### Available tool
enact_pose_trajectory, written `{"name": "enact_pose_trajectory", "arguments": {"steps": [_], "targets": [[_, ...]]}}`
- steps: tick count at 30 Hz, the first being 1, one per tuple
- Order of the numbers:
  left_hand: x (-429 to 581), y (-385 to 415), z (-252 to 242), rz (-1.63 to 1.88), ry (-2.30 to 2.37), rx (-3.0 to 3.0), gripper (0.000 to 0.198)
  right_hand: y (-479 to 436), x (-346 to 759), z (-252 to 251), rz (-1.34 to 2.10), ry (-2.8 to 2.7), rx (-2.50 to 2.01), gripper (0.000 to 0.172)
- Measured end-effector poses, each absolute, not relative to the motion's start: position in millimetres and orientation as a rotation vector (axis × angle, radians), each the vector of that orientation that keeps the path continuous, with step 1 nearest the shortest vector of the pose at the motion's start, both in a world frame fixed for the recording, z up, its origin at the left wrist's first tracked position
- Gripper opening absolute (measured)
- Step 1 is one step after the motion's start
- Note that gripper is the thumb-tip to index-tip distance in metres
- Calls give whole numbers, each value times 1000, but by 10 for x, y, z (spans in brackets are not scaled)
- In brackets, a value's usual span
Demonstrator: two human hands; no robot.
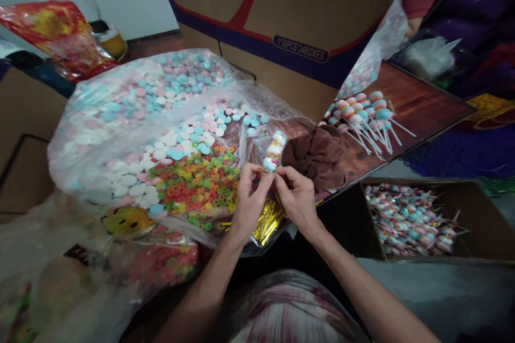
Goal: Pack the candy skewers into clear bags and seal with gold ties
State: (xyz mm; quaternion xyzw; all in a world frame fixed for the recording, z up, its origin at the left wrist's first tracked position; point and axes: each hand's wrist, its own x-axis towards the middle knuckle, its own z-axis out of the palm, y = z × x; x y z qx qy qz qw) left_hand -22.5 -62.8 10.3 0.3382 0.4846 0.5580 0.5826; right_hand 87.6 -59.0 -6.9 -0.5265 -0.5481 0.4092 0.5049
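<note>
In the middle, a candy stick [276, 149] of stacked pastel sweets in a clear printed wrapper points away from me. Just below its sweets, my left hand [253, 193] pinches the gathered lower end of the wrapper. My right hand [296, 193] meets it there, thumb and finger pressed together on something too small to make out. Under my hands lies a bundle of shiny gold twist ties [267, 222]. To the left are small coloured candy rings [193, 187] and pastel candy discs [173, 91] in a large clear plastic bag [68, 155]. A brown cloth [317, 158] lies right of the candy stick.
Unwrapped candy sticks [366, 115] are piled on the wooden table [434, 96] at right. An open cardboard box [483, 220] below holds many wrapped ones. A large printed carton [257, 21] stands ahead. Behind it at right, another person's arm [414, 24] shows beside a plastic bag.
</note>
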Motion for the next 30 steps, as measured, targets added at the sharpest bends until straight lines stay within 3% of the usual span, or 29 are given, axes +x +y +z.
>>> {"name": "enact_pose_trajectory", "arguments": {"steps": [5, 11, 18, 21, 25, 30], "targets": [[-214, -596, 80, 1349, 1165, 991, 17, -617, 861, -42, 915, -1417, -1284, 15], [-280, -545, 124, 1237, 866, 550, 26, -549, 889, 37, 905, -1516, -1178, 14], [-513, -556, 444, 927, 614, 100, 34, -363, 1035, 329, 1220, -1679, -909, 15], [-485, -569, 424, 907, 684, 287, 29, -341, 1045, 343, 1092, -1803, -935, 9], [-344, -610, 299, 1199, 977, 667, 18, -368, 1010, 312, 868, -1903, -1070, 13], [-277, -671, 205, 1308, 1201, 969, 23, -394, 1052, 358, 952, -1862, -1184, 10]]}}
